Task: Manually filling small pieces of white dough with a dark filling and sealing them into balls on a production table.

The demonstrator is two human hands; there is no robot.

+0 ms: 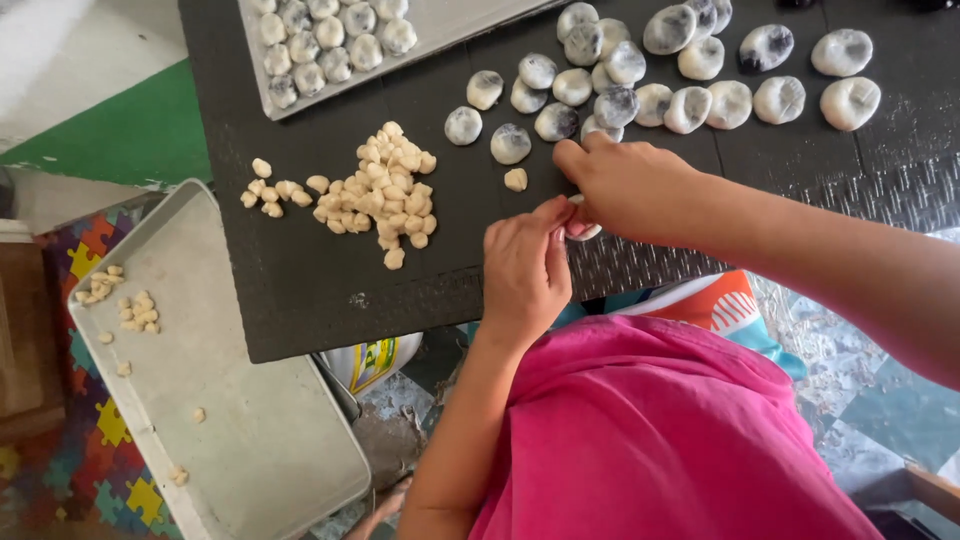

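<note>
Your left hand (525, 270) and right hand (625, 185) pinched a small white dough piece (583, 231) between closed fingertips, right at the black tabletop's (300, 270) near edge; a loose grip there could have dropped it off the edge.

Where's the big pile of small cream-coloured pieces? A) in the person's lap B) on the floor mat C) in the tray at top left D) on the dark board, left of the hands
D: the pile of cream pieces lies on the dark board, left of the left hand and right hand, which together hold a white dough piece.
</note>
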